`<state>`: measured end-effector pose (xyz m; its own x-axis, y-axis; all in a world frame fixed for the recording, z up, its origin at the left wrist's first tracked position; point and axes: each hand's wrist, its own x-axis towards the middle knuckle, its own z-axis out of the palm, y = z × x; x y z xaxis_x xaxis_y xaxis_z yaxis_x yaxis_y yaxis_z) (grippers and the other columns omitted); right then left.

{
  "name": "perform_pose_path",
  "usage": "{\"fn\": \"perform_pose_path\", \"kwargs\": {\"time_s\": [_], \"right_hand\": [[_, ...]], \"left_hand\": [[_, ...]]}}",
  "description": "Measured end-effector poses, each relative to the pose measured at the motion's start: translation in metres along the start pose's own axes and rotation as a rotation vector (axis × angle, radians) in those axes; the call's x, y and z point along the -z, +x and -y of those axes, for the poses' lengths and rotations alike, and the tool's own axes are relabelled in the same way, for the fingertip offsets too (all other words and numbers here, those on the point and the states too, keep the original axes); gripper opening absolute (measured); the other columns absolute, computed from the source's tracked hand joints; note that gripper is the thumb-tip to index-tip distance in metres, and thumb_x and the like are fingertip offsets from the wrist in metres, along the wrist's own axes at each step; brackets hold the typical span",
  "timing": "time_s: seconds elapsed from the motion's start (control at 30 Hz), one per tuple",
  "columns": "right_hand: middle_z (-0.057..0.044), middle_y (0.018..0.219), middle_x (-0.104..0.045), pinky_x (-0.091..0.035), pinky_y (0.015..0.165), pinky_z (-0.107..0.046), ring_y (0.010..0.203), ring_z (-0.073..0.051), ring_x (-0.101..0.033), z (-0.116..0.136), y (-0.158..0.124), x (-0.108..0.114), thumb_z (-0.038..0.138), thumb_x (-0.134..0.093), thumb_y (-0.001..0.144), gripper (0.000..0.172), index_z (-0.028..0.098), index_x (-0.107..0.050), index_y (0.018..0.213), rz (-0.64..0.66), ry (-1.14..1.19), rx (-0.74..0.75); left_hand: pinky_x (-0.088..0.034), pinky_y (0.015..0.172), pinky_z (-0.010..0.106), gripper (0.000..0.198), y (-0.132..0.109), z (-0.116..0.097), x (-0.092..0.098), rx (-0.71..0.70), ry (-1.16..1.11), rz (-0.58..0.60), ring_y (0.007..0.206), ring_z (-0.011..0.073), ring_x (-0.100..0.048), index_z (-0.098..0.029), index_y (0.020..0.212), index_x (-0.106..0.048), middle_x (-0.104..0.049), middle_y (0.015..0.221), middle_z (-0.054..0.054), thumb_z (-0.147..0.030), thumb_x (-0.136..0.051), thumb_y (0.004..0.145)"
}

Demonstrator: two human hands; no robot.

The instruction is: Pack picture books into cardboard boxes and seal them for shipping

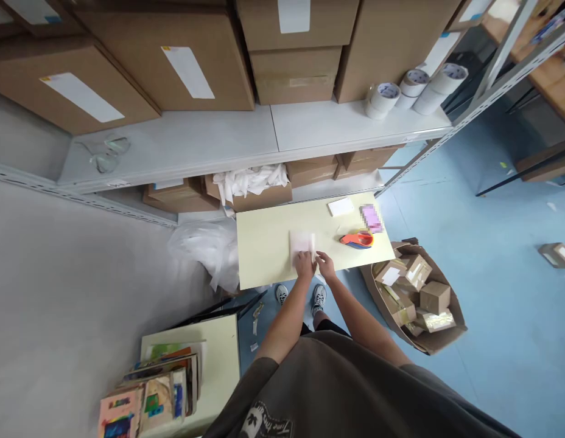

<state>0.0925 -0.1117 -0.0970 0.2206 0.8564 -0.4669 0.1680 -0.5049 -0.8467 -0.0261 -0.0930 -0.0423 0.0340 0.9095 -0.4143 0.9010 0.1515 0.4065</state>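
A pale pinkish-white sheet or thin packet [299, 241] lies on the cream tabletop [264, 243], with a whiter folded strip along its right side. My left hand [304, 265] is on its lower edge, fingers bent and gripping it there. Just right of the strip is my right hand [326, 266], thumb and fingers apart; whether a fingertip touches the sheet is too small to tell. To the right on the tabletop lie orange-handled scissors or a similar cutter [357, 239], a blurred pink item [371, 218] and a small white box [341, 207].
Metal shelving [209, 137] ahead holds cardboard boxes [296, 76] and tape rolls [385, 99]. A large open carton [456, 313] of small parcels stands on the floor at right. Clear plastic wrap [209, 249] hangs left of the table. Stacked books [159, 389] sit on a lower-left table.
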Motion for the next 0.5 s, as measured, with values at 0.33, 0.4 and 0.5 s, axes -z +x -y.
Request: {"fn": "perform_pose_path", "kwargs": {"time_s": [0.33, 0.4, 0.5], "right_hand": [[-0.011, 0.148, -0.065, -0.041, 0.122, -0.044, 0.145, -0.030, -0.055, 0.015, 0.027, -0.017, 0.023, -0.068, 0.089, 0.048, 0.025, -0.074, 0.136, 0.372, -0.519, 0.169], [-0.010, 0.143, -0.069, -0.042, 0.121, -0.044, 0.145, -0.030, -0.053, 0.016, 0.030, -0.021, 0.022, -0.068, 0.089, 0.045, 0.026, -0.075, 0.134, 0.387, -0.598, 0.180], [-0.012, 0.140, -0.069, -0.043, 0.119, -0.043, 0.144, -0.031, -0.053, 0.016, 0.034, -0.028, 0.022, -0.067, 0.089, 0.042, 0.022, -0.076, 0.130, 0.359, -0.653, 0.171]], "left_hand": [[-0.044, 0.119, 0.041, 0.049, -0.024, 0.047, -0.017, -0.191, -0.232, 0.001, 0.138, 0.0277, -0.058, -0.022, 0.135, -0.071, -0.067, 0.145, 0.013, -0.007, -0.063, 0.089], [-0.049, 0.112, 0.038, 0.041, -0.022, 0.058, -0.010, -0.133, -0.352, -0.052, 0.127, 0.0258, -0.066, -0.023, 0.126, -0.076, -0.074, 0.133, 0.011, -0.010, -0.058, 0.093], [-0.054, 0.103, 0.035, 0.035, -0.015, 0.072, 0.002, 0.147, -0.450, -0.218, 0.118, 0.0259, -0.070, -0.022, 0.121, -0.078, -0.077, 0.125, 0.011, -0.015, -0.056, 0.094]]}}
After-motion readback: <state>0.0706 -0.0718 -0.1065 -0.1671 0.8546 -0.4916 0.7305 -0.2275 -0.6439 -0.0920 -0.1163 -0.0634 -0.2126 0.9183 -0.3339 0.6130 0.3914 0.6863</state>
